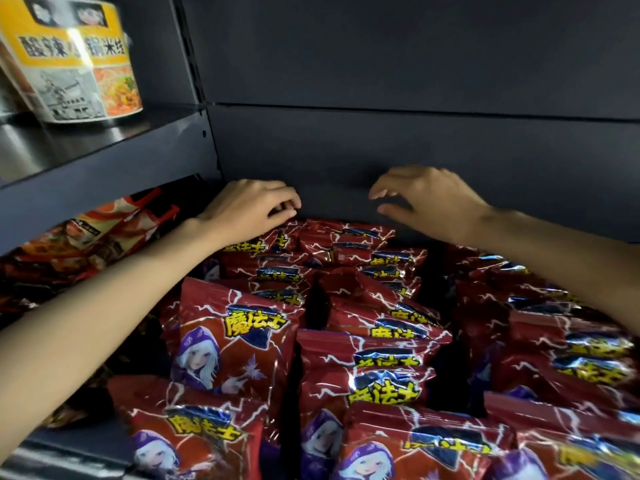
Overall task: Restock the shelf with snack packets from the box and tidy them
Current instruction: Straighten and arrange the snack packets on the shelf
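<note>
We are reaching deep into the shelf (415, 143), both arms stretched toward its dark back panel. Our left hand (249, 206), at about 11 o'clock from the middle of the view, has its fingers curled down onto the rearmost of the red snack packets (239, 344); it looks to be touching or nipping a packet top, though we cannot tell for sure that it grips one. Our right hand (429, 199), at about 1 o'clock, hovers just above the back of the rows with fingers loosely spread and bent, holding nothing.

The packets fill the shelf from 12 o'clock down to 6 o'clock in several rows running front to back, most standing or leaning. The rows are uneven: dark gaps show between them near the centre, and some packets tilt against their neighbours.

At 9 o'clock another kind of orange-red packets (104, 237) lies on the neighbouring shelf section, and a noodle tub (76, 60) stands on the shelf above at 10 o'clock.

The box is out of view. We judge restocking largely done here, with straightening the rows and closing the gaps left.
</note>
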Demonstrator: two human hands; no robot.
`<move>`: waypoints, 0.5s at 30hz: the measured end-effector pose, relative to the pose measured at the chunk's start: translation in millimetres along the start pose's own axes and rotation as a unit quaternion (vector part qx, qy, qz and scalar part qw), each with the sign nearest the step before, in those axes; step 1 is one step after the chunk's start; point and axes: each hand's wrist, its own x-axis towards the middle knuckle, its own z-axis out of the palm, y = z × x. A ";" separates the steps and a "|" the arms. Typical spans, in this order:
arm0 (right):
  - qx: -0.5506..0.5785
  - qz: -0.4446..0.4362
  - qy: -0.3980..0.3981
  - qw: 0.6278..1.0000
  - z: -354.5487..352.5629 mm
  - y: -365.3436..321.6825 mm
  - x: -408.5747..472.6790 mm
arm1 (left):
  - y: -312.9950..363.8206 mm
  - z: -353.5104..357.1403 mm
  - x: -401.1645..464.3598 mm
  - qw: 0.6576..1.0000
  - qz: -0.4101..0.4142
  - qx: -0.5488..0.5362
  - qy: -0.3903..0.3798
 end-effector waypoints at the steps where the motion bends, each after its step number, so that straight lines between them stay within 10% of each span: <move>1: -0.008 0.009 0.003 1.000 -10.2 9.7 -12.5 | 6.4 -1.9 3.4 1.000 0.015 -0.003 0.006; 15: -0.249 0.090 -0.188 0.946 -20.4 80.9 -88.4 | 85.5 19.5 61.8 0.978 0.120 0.092 -0.144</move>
